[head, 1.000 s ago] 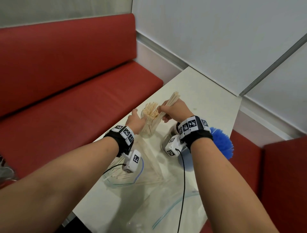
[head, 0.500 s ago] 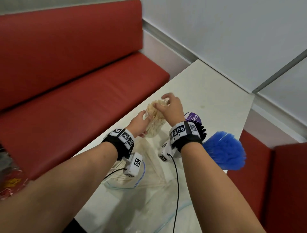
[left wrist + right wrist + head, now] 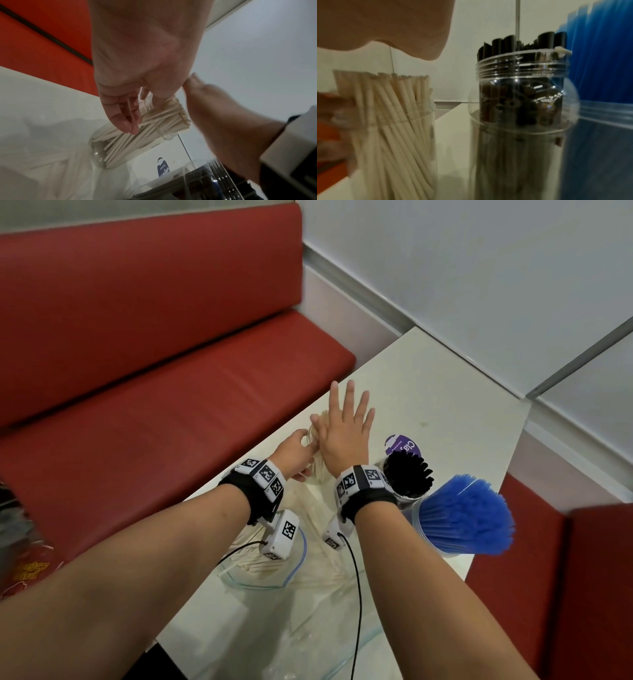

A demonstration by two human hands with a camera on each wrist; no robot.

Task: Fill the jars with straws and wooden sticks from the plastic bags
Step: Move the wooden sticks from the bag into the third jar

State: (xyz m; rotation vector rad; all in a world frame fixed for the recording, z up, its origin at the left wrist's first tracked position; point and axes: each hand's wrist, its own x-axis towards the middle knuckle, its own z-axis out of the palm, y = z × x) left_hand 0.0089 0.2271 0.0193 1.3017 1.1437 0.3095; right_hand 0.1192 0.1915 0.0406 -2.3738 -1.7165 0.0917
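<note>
A clear jar of wooden sticks [image 3: 313,436] [image 3: 130,146] [image 3: 393,135] stands on the white table [image 3: 428,392]. My left hand [image 3: 296,451] [image 3: 130,115] grips it near the neck, thumb on one side and fingers on the other. My right hand [image 3: 346,419] is flat with spread fingers over the stick tops [image 3: 385,81]; in the right wrist view its palm [image 3: 385,27] sits just above them. A plastic bag with more wooden sticks [image 3: 270,566] lies under my left wrist.
A jar of black straws [image 3: 407,474] [image 3: 522,121] and a jar of blue straws [image 3: 462,515] [image 3: 599,67] stand right of my right wrist. A purple-labelled item [image 3: 400,445] lies behind them. Empty plastic bags [image 3: 301,638] lie near me. A red bench [image 3: 137,405] runs along the table's left edge.
My right hand held a bunch of sticks over the jar, lowered them in, then let go and spread flat over the tops. My left hand kept hold of the jar.
</note>
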